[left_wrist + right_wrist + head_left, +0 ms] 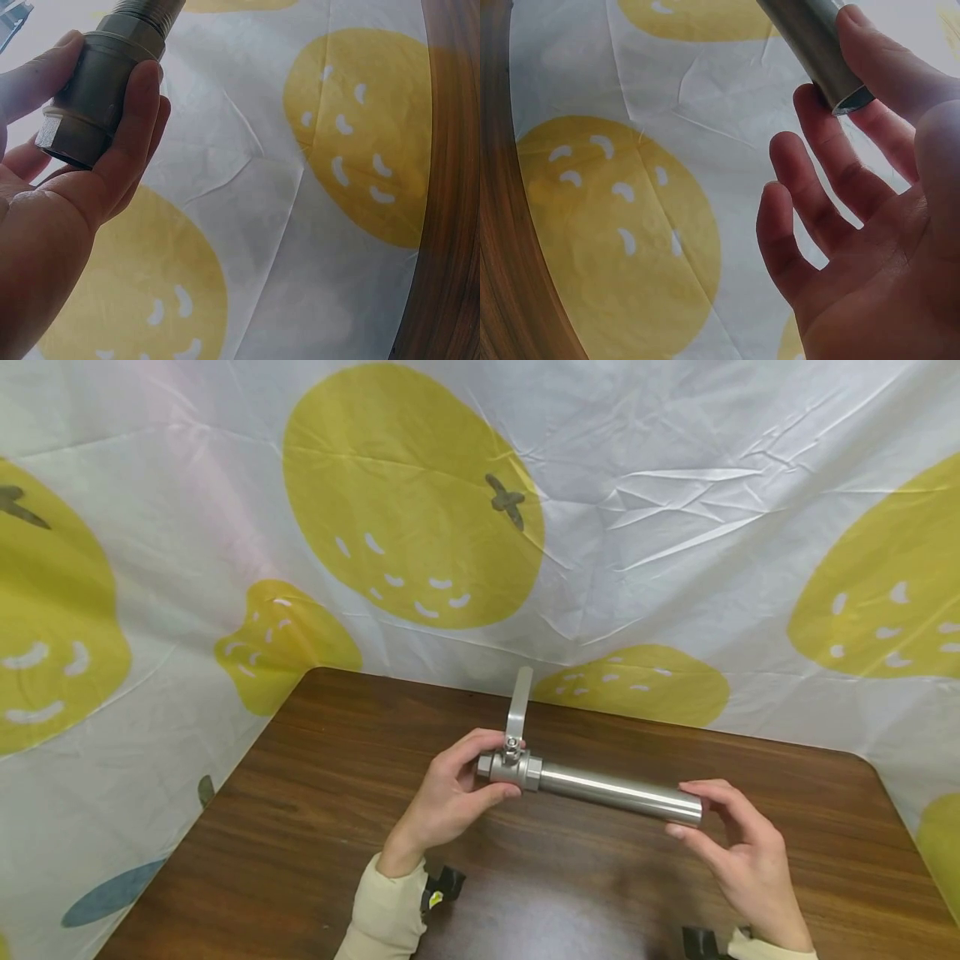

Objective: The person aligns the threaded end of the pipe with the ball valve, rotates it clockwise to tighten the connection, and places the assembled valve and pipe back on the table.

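Note:
A steel ball valve with a long flat lever handle is joined to a shiny metal pipe. My left hand grips the valve body, thumb on the near side and fingers on the far side. In the left wrist view the valve's hex end points back toward the palm, and threads show at the other end. At the pipe's free end, my right hand pinches it between thumb and fingers. The right wrist view shows the pipe's open end, with the outer fingers spread away from it.
Below the hands lies a dark wood-grain table with rounded back corners. A white cloth printed with yellow fruit hangs behind and beside it. Black wrist gear sits at the left sleeve, more at the right.

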Demonstrator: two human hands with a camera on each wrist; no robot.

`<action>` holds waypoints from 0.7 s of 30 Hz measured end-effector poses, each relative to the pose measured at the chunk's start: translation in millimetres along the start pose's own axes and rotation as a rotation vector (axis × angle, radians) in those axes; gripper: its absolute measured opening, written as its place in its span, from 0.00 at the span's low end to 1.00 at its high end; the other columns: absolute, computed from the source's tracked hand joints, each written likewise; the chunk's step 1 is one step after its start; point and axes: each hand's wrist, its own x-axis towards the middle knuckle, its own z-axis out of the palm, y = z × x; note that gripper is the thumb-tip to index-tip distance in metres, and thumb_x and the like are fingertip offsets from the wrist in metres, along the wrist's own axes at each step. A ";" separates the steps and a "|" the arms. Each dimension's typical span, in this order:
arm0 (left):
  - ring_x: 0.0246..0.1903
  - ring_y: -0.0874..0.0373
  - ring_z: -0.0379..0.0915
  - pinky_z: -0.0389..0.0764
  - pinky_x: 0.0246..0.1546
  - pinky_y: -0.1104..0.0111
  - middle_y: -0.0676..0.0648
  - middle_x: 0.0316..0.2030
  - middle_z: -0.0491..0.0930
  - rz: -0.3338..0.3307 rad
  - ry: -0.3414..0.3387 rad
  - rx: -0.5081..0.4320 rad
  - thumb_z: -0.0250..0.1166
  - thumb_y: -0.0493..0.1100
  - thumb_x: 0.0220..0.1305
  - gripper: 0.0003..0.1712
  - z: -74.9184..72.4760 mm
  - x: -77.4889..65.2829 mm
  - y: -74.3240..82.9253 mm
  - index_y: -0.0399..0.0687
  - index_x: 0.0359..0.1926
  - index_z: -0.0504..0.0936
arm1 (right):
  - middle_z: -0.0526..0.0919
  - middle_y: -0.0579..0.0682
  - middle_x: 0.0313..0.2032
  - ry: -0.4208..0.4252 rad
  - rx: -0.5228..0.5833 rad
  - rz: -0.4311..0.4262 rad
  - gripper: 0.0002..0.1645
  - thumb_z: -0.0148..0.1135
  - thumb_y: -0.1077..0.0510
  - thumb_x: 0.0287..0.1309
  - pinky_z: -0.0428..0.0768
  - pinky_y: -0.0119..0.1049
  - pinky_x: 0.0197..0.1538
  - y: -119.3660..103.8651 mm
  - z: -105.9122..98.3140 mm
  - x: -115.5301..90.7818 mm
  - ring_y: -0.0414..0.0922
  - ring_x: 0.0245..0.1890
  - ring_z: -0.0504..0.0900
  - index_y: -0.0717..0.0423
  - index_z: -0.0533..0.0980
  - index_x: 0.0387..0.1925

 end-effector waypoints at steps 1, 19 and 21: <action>0.45 0.55 0.69 0.77 0.42 0.71 0.37 0.46 0.71 -0.001 0.000 -0.002 0.67 0.28 0.45 0.27 0.1 0.0 0.0 0.35 0.49 0.70 | 0.78 0.57 0.40 -0.002 -0.020 0.011 0.30 0.67 0.80 0.29 0.70 0.23 0.48 -0.4 0.0 -0.3 0.40 0.42 0.73 0.74 0.72 0.42; 0.45 0.56 0.69 0.77 0.42 0.70 0.38 0.46 0.71 -0.020 -0.006 -0.002 0.68 0.29 0.45 0.27 2.0 -0.4 1.5 0.34 0.49 0.70 | 0.78 0.40 0.34 -0.058 -0.218 0.266 0.18 0.66 0.71 0.42 0.69 0.21 0.42 -9.1 -4.4 -0.6 0.33 0.36 0.75 0.58 0.77 0.39; 0.45 0.56 0.69 0.77 0.42 0.70 0.38 0.46 0.71 -0.019 -0.008 0.001 0.67 0.29 0.45 0.27 2.1 -0.5 1.3 0.34 0.49 0.70 | 0.78 0.39 0.32 -0.059 -0.222 0.272 0.16 0.65 0.71 0.44 0.69 0.22 0.40 -8.5 -4.5 -0.8 0.34 0.35 0.74 0.58 0.77 0.37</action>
